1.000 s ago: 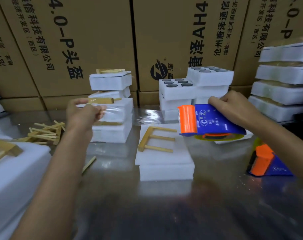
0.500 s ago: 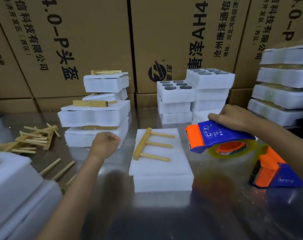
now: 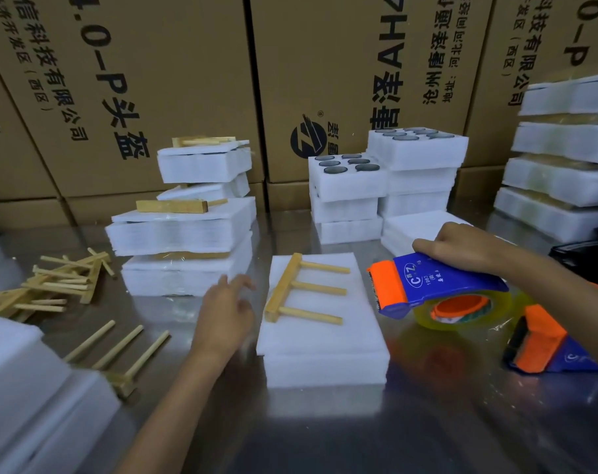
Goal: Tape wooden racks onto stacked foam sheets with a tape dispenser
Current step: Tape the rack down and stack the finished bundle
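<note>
At frame centre, a wooden rack (image 3: 302,291) lies flat on the stacked foam sheets (image 3: 324,343) on the shiny tabletop (image 3: 427,422).
The left hand (image 3: 226,314) hovers just left of the stack, fingers loosely spread, its grip released on nothing. At right, the right hand (image 3: 456,246) grips the blue-and-orange tape dispenser (image 3: 437,287) from above; its fingertips are hidden behind the body. A second dispenser (image 3: 547,343) at lower right is partly covered by the right forearm. Loose racks (image 3: 51,285) at left are blurred.
</note>
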Action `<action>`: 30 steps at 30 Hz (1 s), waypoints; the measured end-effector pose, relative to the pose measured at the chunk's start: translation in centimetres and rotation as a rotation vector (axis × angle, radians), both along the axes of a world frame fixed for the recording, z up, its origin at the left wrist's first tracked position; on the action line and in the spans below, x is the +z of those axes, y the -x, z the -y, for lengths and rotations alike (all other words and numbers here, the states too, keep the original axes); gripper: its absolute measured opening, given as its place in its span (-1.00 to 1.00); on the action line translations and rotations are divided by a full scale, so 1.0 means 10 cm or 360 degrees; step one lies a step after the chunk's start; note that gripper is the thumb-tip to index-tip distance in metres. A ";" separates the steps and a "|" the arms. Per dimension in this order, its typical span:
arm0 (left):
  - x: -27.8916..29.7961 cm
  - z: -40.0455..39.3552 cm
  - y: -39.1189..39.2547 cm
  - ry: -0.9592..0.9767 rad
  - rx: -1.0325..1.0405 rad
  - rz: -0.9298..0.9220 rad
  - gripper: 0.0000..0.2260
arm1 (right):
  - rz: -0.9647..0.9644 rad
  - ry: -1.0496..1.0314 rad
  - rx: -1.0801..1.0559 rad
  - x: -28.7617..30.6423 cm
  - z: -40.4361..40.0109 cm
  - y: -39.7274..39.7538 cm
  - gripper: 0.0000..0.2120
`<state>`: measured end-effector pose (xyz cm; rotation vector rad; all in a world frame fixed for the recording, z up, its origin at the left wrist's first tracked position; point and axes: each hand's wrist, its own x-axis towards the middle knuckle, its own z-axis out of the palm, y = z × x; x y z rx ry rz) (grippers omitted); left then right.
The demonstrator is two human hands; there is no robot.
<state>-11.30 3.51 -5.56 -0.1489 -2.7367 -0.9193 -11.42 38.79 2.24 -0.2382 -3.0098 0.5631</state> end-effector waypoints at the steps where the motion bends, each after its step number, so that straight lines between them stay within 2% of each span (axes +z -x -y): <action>1: 0.11 -0.08 -0.03 -0.0186 0.0062 -0.0200 -0.72 | 0.0004 0.0005 0.0001 0.00 -0.01 0.00 -0.53; 3: 0.35 -0.38 0.00 -0.0323 -0.0117 -0.0395 -0.73 | 0.0008 0.0005 0.0011 0.01 -0.03 0.02 -0.53; 5: 0.51 -0.79 0.08 -0.0276 -0.0517 -0.0278 -0.71 | 0.0014 0.0012 0.0021 0.03 -0.05 0.03 -0.52; 6: 0.51 -0.98 0.12 -0.0164 -0.0658 -0.0132 -0.69 | 0.0016 0.0018 0.0028 0.04 -0.07 0.03 -0.51; 8: 0.40 -1.24 0.22 0.0281 -0.0680 0.0075 -0.63 | 0.0009 0.0071 0.0016 0.05 -0.14 0.01 -0.49; 10: 0.26 -1.30 0.27 0.0703 -0.0566 0.0050 -0.57 | -0.0013 0.0155 -0.0003 0.04 -0.21 -0.02 -0.49; 11: 0.22 -1.29 0.29 0.0780 -0.0548 0.0028 -0.56 | -0.0030 0.0176 0.0006 0.04 -0.22 -0.01 -0.48; 16: 0.20 -1.28 0.31 0.0797 -0.0585 0.0053 -0.52 | -0.0089 0.0057 0.0089 0.25 -0.29 -0.07 -0.47; 21: 0.19 -1.28 0.30 0.0728 -0.0527 0.0092 -0.54 | -0.0307 -0.0053 0.0197 0.57 -0.45 -0.23 -0.54; 24: 0.23 -1.26 0.31 0.0623 -0.0531 0.0176 -0.55 | -0.0337 -0.0113 0.0180 0.56 -0.46 -0.25 -0.49; 27: 0.27 -1.26 0.27 0.0589 -0.0579 0.0140 -0.56 | -0.0349 -0.0116 0.0149 0.52 -0.52 -0.23 -0.42; 30: 0.29 -1.26 0.25 0.0576 -0.0584 0.0112 -0.58 | -0.0404 -0.0115 0.0170 0.52 -0.56 -0.22 -0.47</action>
